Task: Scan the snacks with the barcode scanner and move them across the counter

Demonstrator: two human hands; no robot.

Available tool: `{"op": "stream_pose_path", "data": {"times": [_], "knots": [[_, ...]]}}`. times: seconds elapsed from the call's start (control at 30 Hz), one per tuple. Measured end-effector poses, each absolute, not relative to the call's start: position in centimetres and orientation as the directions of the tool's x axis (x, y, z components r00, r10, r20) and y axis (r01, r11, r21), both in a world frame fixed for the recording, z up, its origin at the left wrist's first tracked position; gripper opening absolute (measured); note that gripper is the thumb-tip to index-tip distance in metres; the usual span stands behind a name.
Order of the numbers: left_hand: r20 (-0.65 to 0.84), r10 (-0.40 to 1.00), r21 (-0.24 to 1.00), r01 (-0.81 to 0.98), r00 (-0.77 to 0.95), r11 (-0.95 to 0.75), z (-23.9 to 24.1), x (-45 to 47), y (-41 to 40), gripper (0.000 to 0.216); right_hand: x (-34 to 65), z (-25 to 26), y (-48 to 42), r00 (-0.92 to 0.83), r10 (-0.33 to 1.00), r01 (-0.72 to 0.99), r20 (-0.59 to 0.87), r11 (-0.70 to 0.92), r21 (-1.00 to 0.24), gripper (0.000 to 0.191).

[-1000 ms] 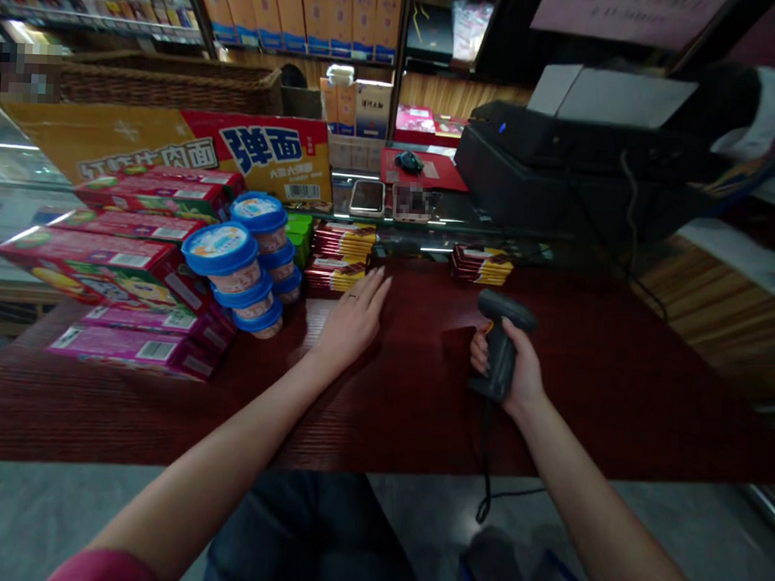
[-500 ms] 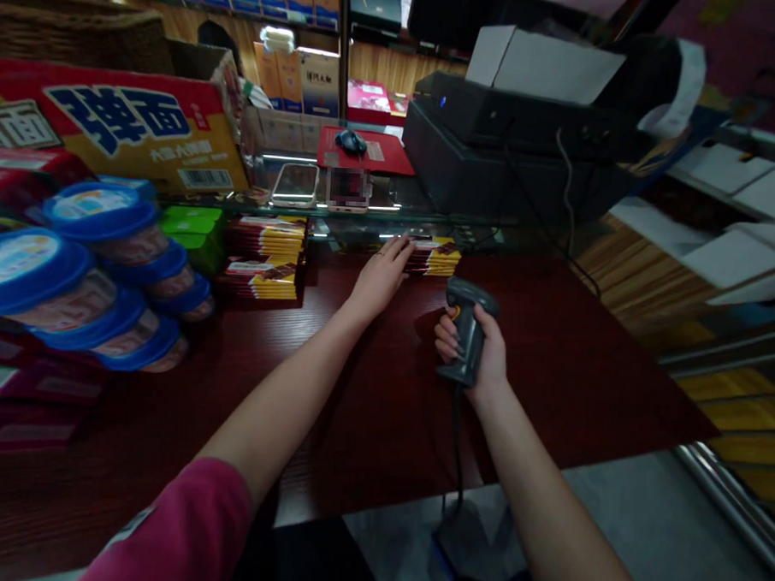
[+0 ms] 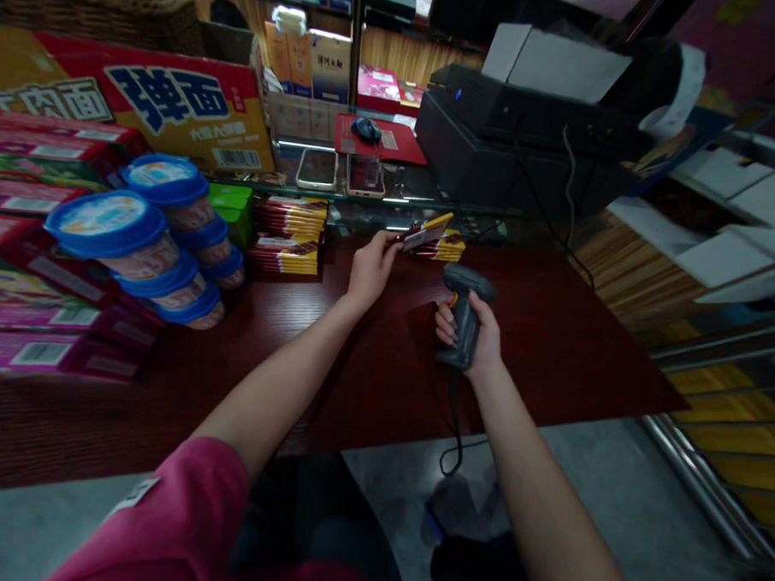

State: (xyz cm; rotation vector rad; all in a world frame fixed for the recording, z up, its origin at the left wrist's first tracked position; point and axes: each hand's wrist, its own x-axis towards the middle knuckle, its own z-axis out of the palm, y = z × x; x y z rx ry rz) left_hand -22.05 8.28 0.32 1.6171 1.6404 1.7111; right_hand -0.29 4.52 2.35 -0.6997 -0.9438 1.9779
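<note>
Pinched in my left hand (image 3: 370,270) is a chocolate bar (image 3: 429,231) in a brown and yellow wrapper, tilted up over a small stack of similar bars (image 3: 450,246). My right hand (image 3: 479,333) grips a dark grey barcode scanner (image 3: 467,320) by its handle, fingers round the front near the yellow trigger. The scanner's head points left, toward the bars, and its cable hangs past the counter edge. Left of my left hand lie two taller piles of the same bars (image 3: 287,254).
The dark red counter (image 3: 384,367) carries blue-lidded tubs (image 3: 111,224), stacked boxes (image 3: 44,353) and a green box (image 3: 232,211) at left. Behind are a noodle carton (image 3: 177,101), two phones (image 3: 317,168), a mouse (image 3: 366,130) and a black printer-like machine (image 3: 515,159).
My left hand has lifted one chocolate bar off the small stack and tilted it. The scanner has stayed nearly in place. The view has shifted left and down.
</note>
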Motion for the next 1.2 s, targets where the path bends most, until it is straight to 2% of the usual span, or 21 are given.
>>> {"op": "stream_pose_path", "data": {"times": [0.17, 0.27, 0.37, 0.63, 0.93, 1.13, 1.2], "knots": [[0.345, 0.835, 0.935, 0.237, -0.429, -0.264, -0.2, -23.8, 3.5, 0.012, -2.7, 2.2, 1.3, -0.586, 0.797, -0.336, -0.148, -0.405, -0.850, 0.038], [0.229, 0.882, 0.973, 0.096, -0.412, -0.208, -0.6, -25.6, -0.2, 0.020, -4.0, 2.2, -0.2, -0.588, 0.795, -0.306, -0.147, -0.387, -0.870, 0.038], [0.170, 0.897, 0.985, 0.045, -0.408, -0.167, -1.0, -27.8, -3.5, 0.025, -5.1, 2.4, -1.4, -0.603, 0.787, -0.327, -0.132, -0.395, -0.859, 0.037], [0.152, 0.842, 0.988, 0.048, -0.518, -0.149, -1.2, -30.5, -5.9, 0.023, -9.5, 2.5, -3.7, -0.711, 0.687, -0.271, -0.149, -0.463, -0.844, 0.037], [0.298, 0.804, 0.949, 0.250, -0.514, -0.192, -1.3, -30.3, -5.1, 0.010, -10.2, 1.4, -2.9, -0.707, 0.686, -0.238, -0.173, -0.461, -0.855, 0.038], [0.347, 0.780, 0.929, 0.305, -0.521, -0.209, -1.3, -30.4, -5.2, 0.010, -10.8, 1.4, -1.8, -0.725, 0.676, -0.264, -0.134, -0.451, -0.852, 0.038], [0.422, 0.742, 0.891, 0.388, -0.521, -0.234, -0.8, -30.7, -5.7, 0.016, -10.7, 1.5, -0.7, -0.728, 0.676, -0.287, -0.113, -0.451, -0.845, 0.039]]}}
